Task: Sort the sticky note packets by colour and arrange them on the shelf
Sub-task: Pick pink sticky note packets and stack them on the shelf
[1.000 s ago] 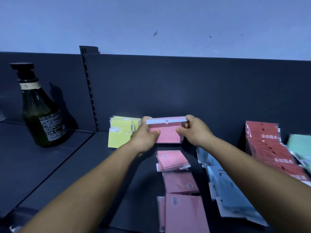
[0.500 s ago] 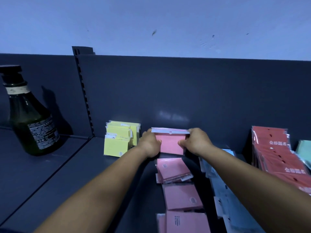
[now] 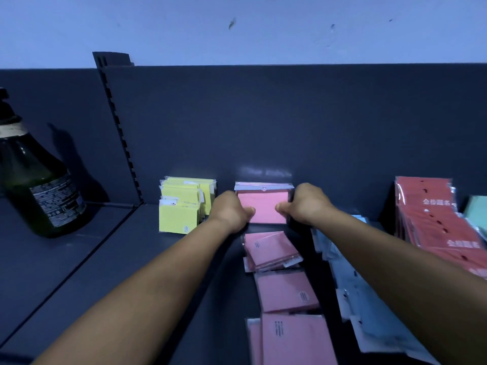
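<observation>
A stack of pink sticky note packets (image 3: 263, 204) stands upright against the dark back panel of the shelf (image 3: 290, 122). My left hand (image 3: 232, 210) grips its left edge and my right hand (image 3: 303, 204) grips its right edge. Left of it stands a yellow packet stack (image 3: 181, 206), also upright. More pink packets (image 3: 271, 248) lie flat in a row toward me, with further pink ones (image 3: 287, 291) below. Pale blue packets (image 3: 369, 320) lie loose under my right forearm.
A dark green bottle (image 3: 39, 185) stands at the left on the neighbouring shelf section. Red packets (image 3: 434, 219) with white lettering lean at the right, and a teal packet (image 3: 477, 209) shows at the far right edge. A slotted upright (image 3: 118, 127) divides the back panels.
Both hands have lowered the pink stack from mid-air down onto the shelf against the back panel. The camera has moved closer.
</observation>
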{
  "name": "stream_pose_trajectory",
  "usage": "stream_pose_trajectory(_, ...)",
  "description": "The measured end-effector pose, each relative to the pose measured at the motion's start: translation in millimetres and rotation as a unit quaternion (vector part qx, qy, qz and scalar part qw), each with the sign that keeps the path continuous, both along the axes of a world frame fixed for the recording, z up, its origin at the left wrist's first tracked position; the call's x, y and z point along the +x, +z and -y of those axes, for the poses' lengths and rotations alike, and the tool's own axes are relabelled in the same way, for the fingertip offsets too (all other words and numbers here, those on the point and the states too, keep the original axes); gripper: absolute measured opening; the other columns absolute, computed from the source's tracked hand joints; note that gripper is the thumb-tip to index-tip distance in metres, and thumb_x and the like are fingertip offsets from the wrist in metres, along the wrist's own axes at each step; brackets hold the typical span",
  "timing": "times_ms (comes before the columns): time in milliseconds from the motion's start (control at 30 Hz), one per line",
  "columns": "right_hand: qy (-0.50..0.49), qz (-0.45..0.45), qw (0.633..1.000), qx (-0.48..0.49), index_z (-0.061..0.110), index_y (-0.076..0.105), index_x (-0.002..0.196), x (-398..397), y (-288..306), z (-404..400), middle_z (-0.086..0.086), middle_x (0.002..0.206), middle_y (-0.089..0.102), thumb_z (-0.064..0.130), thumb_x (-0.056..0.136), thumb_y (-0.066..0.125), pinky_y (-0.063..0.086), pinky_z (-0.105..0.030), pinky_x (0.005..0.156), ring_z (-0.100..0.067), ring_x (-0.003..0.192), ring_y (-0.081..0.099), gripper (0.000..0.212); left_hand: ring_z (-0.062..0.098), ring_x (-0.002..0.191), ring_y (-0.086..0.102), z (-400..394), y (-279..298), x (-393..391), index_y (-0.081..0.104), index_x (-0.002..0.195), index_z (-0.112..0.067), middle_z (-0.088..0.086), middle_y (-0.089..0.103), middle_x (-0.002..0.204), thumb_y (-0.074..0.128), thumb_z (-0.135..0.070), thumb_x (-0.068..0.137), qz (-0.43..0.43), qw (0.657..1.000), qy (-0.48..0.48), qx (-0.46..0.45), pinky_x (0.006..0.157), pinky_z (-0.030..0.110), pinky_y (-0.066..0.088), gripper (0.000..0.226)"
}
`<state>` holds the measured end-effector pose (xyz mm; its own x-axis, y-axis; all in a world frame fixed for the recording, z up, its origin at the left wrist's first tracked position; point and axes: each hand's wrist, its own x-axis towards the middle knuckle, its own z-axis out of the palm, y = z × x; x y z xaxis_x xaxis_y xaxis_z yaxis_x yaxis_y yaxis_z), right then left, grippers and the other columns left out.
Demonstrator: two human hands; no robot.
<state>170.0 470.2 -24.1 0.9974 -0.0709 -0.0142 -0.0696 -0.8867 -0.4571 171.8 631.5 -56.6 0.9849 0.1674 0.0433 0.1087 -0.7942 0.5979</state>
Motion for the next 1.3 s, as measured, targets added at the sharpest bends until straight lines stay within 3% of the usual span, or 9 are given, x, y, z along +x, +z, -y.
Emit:
stream_pose_trajectory(167, 0.015, -0.019, 0.999, -0.04, 0.01, 0.057, 0.063, -23, 15, 7, -0.004, 0.066, 0.054, 0.038, 0.079, 0.073, 0.037, -0.026, 0.053, -0.027, 0.077, 0.056, 0.036, 0.026, 0.085, 0.06, -7, 13, -25, 0.066, 0.098, -0.006, 0.01, 0.069, 0.101, 0.066, -0.038, 0.087, -0.033, 0.999, -0.023, 0.019, 0.07, 0.026, 0.041, 0.034)
stream_pose_trajectory(300, 0.131, -0.071, 0.984, -0.093, 0.012, 0.067, 0.11, -49, 16, 6, -0.005, 0.11, 0.067, 0.039, 0.08, 0.072, 0.052, -0.032, 0.087, -0.025, 0.103, 0.063, 0.041, 0.023, 0.107, 0.06, -8, 12, -48, 0.059, 0.121, -0.011, 0.006, 0.063, 0.122, 0.059, -0.052, 0.087, -0.094, 0.986, -0.125, 0.06, 0.09, 0.027, 0.046, 0.054)
stream_pose_trajectory(400, 0.19, -0.115, 0.967, -0.124, 0.02, 0.055, 0.126, -62, 10, 2, 0.0, 0.117, 0.06, 0.035, 0.079, 0.074, 0.049, -0.026, 0.085, -0.02, 0.102, 0.059, 0.053, 0.023, 0.124, 0.051, -6, 9, -60, 0.039, 0.142, -0.014, 0.006, 0.051, 0.139, 0.064, -0.056, 0.082, -0.154, 0.961, -0.204, 0.103, 0.099, 0.027, 0.04, 0.078)
stream_pose_trajectory(567, 0.183, -0.135, 0.972, -0.063, 0.022, 0.049, 0.095, -63, -1, 3, 0.002, 0.089, 0.054, 0.023, 0.075, 0.079, 0.044, -0.025, 0.065, -0.02, 0.082, 0.053, 0.036, 0.024, 0.11, 0.059, 0, 12, -60, 0.052, 0.129, -0.013, 0.004, 0.061, 0.123, 0.081, -0.044, 0.067, -0.151, 0.967, -0.198, 0.062, 0.09, 0.027, 0.047, 0.075)
stream_pose_trajectory(700, 0.166, -0.116, 0.979, 0.035, 0.015, 0.044, 0.134, -66, -5, 2, -0.006, 0.118, 0.061, 0.014, 0.068, 0.081, 0.051, -0.032, 0.082, -0.026, 0.105, 0.061, 0.076, 0.024, 0.093, 0.065, 5, 15, -63, 0.057, 0.113, -0.018, 0.006, 0.063, 0.109, 0.086, -0.018, 0.064, -0.098, 0.972, -0.214, -0.004, 0.079, 0.029, 0.054, 0.057)
stream_pose_trajectory(833, 0.12, -0.03, 0.985, 0.123, 0.005, 0.061, 0.106, -61, -8, 4, -0.015, 0.097, 0.069, 0.007, 0.064, 0.083, 0.053, -0.04, 0.078, -0.028, 0.085, 0.064, 0.048, 0.018, 0.072, 0.054, 2, 21, -68, 0.047, 0.102, -0.028, 0.003, 0.057, 0.097, 0.083, -0.007, 0.067, 0.018, 0.975, -0.218, -0.033, 0.064, 0.025, 0.046, 0.054)
stream_pose_trajectory(933, 0.123, -0.017, 0.984, 0.129, 0.008, 0.061, 0.085, -61, -9, 5, -0.005, 0.071, 0.057, 0.004, 0.066, 0.081, 0.045, -0.031, 0.065, -0.02, 0.066, 0.052, 0.028, 0.022, 0.069, 0.057, -5, 18, -72, 0.044, 0.103, -0.025, 0.009, 0.061, 0.095, 0.08, -0.005, 0.068, 0.0, 0.974, -0.215, -0.077, 0.066, 0.039, 0.054, 0.055)
stream_pose_trajectory(1167, 0.14, -0.056, 0.983, 0.108, 0.006, 0.059, 0.103, -66, -9, 4, -0.005, 0.08, 0.06, 0.006, 0.068, 0.08, 0.051, -0.036, 0.076, -0.024, 0.078, 0.06, 0.04, 0.022, 0.073, 0.063, -13, 4, -78, 0.039, 0.111, -0.023, 0.007, 0.064, 0.09, 0.072, -0.014, 0.08, -0.012, 0.978, -0.181, -0.102, 0.077, 0.043, 0.058, 0.046)
stream_pose_trajectory(1300, 0.146, -0.068, 0.987, -0.027, 0.011, 0.064, 0.097, -80, 5, 6, -0.005, 0.092, 0.065, 0.025, 0.07, 0.083, 0.048, -0.028, 0.068, -0.023, 0.084, 0.062, 0.036, 0.028, 0.073, 0.068, -13, 3, -80, 0.038, 0.11, -0.022, 0.011, 0.067, 0.085, 0.07, -0.014, 0.081, 0.003, 0.984, -0.156, -0.081, 0.075, 0.04, 0.058, 0.044)
